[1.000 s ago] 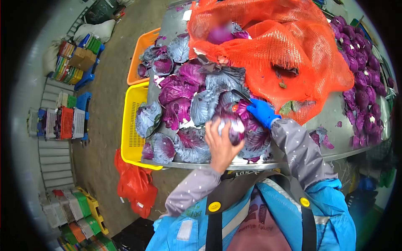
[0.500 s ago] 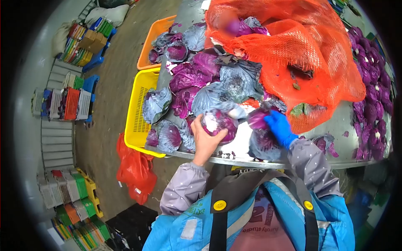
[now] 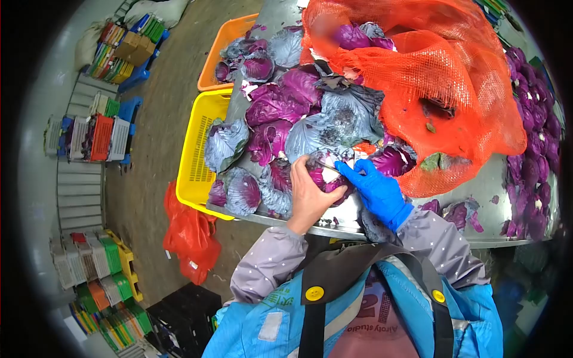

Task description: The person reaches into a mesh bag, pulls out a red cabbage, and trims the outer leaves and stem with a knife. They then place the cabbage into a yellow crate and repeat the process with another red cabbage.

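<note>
My bare left hand [image 3: 313,194] is wrapped round the left side of a red cabbage [image 3: 339,186], whose pale cut stem end faces up. My right hand [image 3: 377,191], in a blue glove, is closed against the cabbage's upper right side. A thin dark blade [image 3: 325,166], seemingly of a knife, runs from its fingertips across the top of the cabbage; the handle is hidden. Loose outer leaves [image 3: 334,122] lie just beyond both hands. Another purple leaf [image 3: 391,161] rests beyond the glove, and a dark leaf [image 3: 376,228] is partly under my right wrist.
A red mesh sack [image 3: 453,77] covers the far right of the metal table [image 3: 486,191]. Stacked purple cabbages [image 3: 537,131] line its right end. At the left edge stand a yellow crate [image 3: 192,161] and an orange crate [image 3: 215,56]. A red bag [image 3: 191,235] is on the floor.
My right hand has moved left to the cabbage, and the purple leaf it held is let go. My left hand, still on the cabbage, has shifted slightly right.
</note>
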The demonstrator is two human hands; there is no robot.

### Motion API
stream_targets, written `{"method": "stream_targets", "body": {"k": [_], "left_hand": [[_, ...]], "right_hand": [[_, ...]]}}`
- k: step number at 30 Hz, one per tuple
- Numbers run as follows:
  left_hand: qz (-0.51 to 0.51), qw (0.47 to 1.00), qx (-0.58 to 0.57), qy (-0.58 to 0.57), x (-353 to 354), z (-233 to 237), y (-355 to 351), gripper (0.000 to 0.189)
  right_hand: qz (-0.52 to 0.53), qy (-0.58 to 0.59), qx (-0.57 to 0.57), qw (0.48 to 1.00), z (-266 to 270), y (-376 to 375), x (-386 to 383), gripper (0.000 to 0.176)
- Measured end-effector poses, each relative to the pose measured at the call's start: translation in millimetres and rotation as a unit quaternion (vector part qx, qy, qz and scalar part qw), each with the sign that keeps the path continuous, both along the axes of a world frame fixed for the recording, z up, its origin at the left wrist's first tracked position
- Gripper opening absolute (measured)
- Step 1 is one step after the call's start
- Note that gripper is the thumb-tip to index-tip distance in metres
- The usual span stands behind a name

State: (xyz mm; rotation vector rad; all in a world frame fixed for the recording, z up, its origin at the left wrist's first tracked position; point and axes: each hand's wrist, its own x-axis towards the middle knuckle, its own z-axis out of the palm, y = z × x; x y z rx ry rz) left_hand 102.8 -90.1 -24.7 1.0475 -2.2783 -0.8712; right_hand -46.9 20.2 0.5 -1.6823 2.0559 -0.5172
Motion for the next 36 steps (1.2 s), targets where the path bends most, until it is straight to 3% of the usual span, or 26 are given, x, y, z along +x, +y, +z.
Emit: {"method": "stream_targets", "body": {"k": [9, 12, 15, 17, 20, 23, 26, 29, 32, 35, 36], "left_hand": [[0.039, 0.998, -0.045, 0.017, -19.0, -7.5, -7.1, 0.08], [0.063, 0.998, -0.03, 0.003, -22.0, -5.9, -8.7, 0.078], [0.008, 0.999, -0.031, 0.019, -20.9, -2.7, 0.7, 0.08], [-0.004, 0.989, -0.139, -0.05, -19.0, 1.6, 28.8, 0.079], [-0.025, 0.992, -0.112, 0.044, -2.2, -17.9, 20.2, 0.082], [-0.043, 0.993, -0.007, 0.105, 24.2, -26.1, 0.6, 0.086], [-0.062, 0.996, -0.023, 0.061, 41.6, -17.0, 0.1, 0.092], [-0.029, 1.0, -0.002, 0.011, 46.4, -11.0, 3.3, 0.095], [0.055, 0.963, 0.23, 0.131, 48.3, -1.5, 1.0, 0.089], [0.033, 0.981, 0.17, 0.091, 46.0, -21.0, -3.2, 0.094], [0.021, 0.994, 0.088, 0.06, 34.7, -16.8, 3.5, 0.097]], "right_hand": [[0.04, 0.108, -0.054, 0.992, 1.0, -50.5, -16.9, 0.056], [0.112, 0.142, 0.01, 0.984, 11.2, -63.6, -27.9, 0.053], [0.075, 0.149, -0.025, 0.986, 13.1, -77.9, -41.8, 0.046], [0.065, 0.176, 0.024, 0.982, -4.3, -100.4, -64.0, 0.041], [0.059, 0.096, -0.01, 0.994, -24.8, -95.4, -50.8, 0.048], [-0.006, 0.046, -0.049, 0.998, -45.6, -94.5, -51.3, 0.038], [-0.096, -0.018, -0.027, 0.995, -43.2, -101.5, -68.3, 0.021], [-0.096, -0.008, 0.04, 0.995, -32.7, -89.1, -76.7, 0.023], [-0.101, -0.054, 0.035, 0.993, -22.7, -60.1, -70.4, 0.023], [-0.106, -0.177, 0.048, 0.977, -4.2, -23.0, -43.9, 0.023], [-0.082, -0.146, 0.045, 0.985, -8.3, -12.3, -39.3, 0.025]]}}
